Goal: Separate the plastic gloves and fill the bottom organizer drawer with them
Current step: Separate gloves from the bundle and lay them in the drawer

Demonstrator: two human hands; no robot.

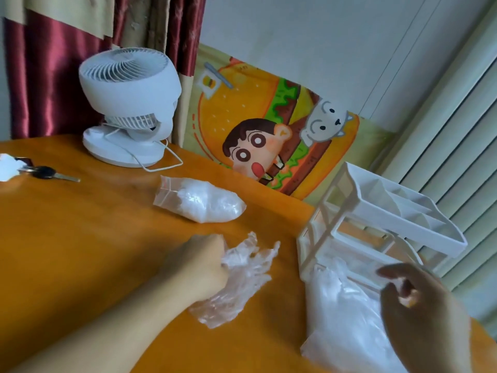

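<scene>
**Thin gloves, light touch**

My left hand (204,262) pinches the clear, crinkled plastic gloves (242,275) on the orange table, left of the white plastic organizer (376,219). They look weightless, limp, clingy; I'd peel one by its cuff. My right hand (411,289), loosely curled, holds nothing beside the glove-filled bottom drawer (347,289).

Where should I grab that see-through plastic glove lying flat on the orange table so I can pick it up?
Pinch the thin clear plastic glove at its wide cuff end, nearest you, coming down from above. It lies flat and crumpled on the orange wooden table, its floppy fingers pointing toward the far edge, so these would probably slip. The left hand already rests on one edge; a finger-and-thumb pinch there should lift it.
</scene>
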